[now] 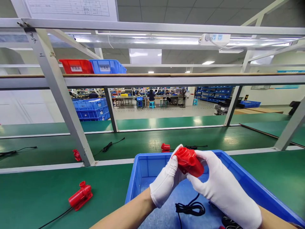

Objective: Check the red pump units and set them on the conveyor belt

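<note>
Above a blue bin (140, 171), both white-gloved hands hold one red pump-like part (190, 161). My left hand (166, 179) grips its left side, with the thumb along the near edge. My right hand (218, 183) is closed round its right end, fingers on top and thumb below. The part's round openings face up and toward me. Inside the bin lies a coiled black cable (190, 208); more dark cables sit at the lower right, partly hidden by my right arm.
Another red part (80, 195) with a cable lies on the green bench at left. Behind the bin, a second red part (165, 147) rests beyond the white rail. Metal posts (59, 95) hold a shelf with red (76, 66) and blue (108, 66) boxes. People sit in the distance.
</note>
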`<state>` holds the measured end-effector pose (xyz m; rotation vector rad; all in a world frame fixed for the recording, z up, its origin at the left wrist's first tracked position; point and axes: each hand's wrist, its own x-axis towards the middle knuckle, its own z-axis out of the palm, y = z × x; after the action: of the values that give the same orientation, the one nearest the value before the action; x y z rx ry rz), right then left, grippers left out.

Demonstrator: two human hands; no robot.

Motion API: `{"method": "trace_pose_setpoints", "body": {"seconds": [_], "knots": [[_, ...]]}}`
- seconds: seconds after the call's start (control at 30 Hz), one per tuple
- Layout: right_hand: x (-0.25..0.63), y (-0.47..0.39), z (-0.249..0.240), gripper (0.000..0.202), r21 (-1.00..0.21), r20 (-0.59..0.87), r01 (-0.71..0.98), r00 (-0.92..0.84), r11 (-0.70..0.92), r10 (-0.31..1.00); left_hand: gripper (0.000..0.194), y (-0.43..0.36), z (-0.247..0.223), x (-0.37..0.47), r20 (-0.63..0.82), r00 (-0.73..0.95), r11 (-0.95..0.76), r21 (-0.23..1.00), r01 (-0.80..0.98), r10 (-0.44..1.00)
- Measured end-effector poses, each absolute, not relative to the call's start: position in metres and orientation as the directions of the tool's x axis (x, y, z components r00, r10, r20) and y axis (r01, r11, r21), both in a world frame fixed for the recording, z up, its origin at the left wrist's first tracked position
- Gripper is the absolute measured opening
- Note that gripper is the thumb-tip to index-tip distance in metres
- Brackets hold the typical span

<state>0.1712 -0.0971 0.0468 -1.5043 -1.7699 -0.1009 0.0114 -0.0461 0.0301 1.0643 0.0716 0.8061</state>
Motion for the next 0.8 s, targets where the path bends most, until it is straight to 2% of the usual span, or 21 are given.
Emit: {"method": "trace_pose_setpoints", "body": {"seconds": [0.07, 0.17, 0.3, 0.5, 0.67, 0.8], "knots": [[0.173, -0.098, 0.048, 0.049, -0.327, 0.657, 0.888, -0.032, 0.322, 0.753, 0.058, -0.046, 0.033, 0.013, 0.323, 0.767, 0.253, 0.813, -0.525, 0.555], [0.175, -0.099, 0.049, 0.05, -0.216, 0.712, 0.904, -0.112, 0.368, 0.693, 0.058, -0.046, 0.036, 0.015, 0.295, 0.793, 0.27, 0.829, -0.49, 0.533], [0.179, -0.101, 0.047, 0.055, -0.124, 0.754, 0.904, -0.182, 0.409, 0.631, 0.052, -0.044, 0.038, 0.013, 0.283, 0.769, 0.242, 0.838, -0.489, 0.574], [0.189, -0.098, 0.036, 0.065, 0.012, 0.785, 0.882, -0.3, 0.47, 0.542, 0.039, -0.041, 0.04, 0.004, 0.296, 0.679, 0.089, 0.877, -0.471, 0.671], [0.195, -0.1, 0.031, 0.067, 0.054, 0.815, 0.874, -0.318, 0.482, 0.485, 0.043, -0.04, 0.045, 0.002, 0.382, 0.622, -0.048, 0.873, -0.485, 0.684], [0.197, -0.104, 0.032, 0.074, 0.04, 0.798, 0.85, -0.344, 0.525, 0.496, 0.045, -0.043, 0.047, 0.0, 0.373, 0.627, -0.103, 0.9, -0.423, 0.684]]}}
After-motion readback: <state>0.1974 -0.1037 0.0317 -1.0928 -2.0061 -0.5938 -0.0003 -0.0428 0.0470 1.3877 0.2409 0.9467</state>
